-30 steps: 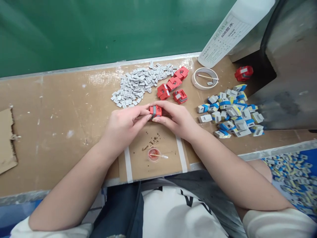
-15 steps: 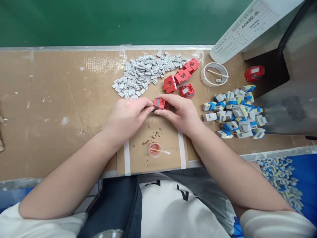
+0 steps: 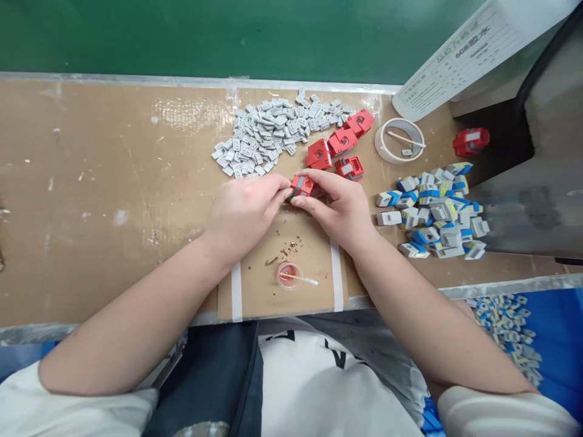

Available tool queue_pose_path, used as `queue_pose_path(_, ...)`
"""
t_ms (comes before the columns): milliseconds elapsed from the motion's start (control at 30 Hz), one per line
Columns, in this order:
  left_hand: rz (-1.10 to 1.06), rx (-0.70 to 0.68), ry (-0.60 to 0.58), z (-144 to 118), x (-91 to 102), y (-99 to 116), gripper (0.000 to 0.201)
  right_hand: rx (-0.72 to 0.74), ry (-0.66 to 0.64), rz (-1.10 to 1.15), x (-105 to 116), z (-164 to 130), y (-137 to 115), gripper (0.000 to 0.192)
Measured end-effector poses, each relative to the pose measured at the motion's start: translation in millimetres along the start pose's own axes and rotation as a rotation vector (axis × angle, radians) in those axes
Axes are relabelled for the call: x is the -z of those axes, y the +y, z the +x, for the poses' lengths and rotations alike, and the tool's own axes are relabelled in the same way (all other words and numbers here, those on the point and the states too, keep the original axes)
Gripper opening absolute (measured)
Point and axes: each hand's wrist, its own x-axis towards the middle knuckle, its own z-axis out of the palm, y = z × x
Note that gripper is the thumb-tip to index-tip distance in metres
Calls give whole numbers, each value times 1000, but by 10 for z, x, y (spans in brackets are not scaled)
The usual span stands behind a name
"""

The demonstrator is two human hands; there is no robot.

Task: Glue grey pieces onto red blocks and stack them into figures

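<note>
Two hands (image 3: 291, 209) grip one red housing (image 3: 302, 186).

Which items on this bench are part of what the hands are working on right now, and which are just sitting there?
In hand:
- red block, pinched between left hand and right hand

Lying about:
- grey chip pile
- four red blocks
- tape roll
- blue-and-grey parts heap
- small cup with swab
- lone red block far right

Bare cardboard benchtop (image 3: 100, 182) lies open leftward; grey pieces (image 3: 273, 130) crowd ahead; blue-grey blocks (image 3: 437, 209) block the right.
</note>
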Motion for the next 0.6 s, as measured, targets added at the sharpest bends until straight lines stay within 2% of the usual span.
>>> queue_pose_path(133, -107, -70, 65, -5, 6, -26, 24, -65, 7, 149, 4, -11, -11, 51)
queue_pose_path(300, -239, -105, 122, -14, 18, -12, 18, -62, 9, 284, 25, -8, -21, 52)
queue_pose_path(467, -357, -110, 194, -4, 17, -15, 13, -25, 23, 328, 35, 21, -51, 52)
queue_pose_path(600, -328, -184, 195, -12, 48, -26, 14, -13, 0, 324, 39, 26, -64, 52)
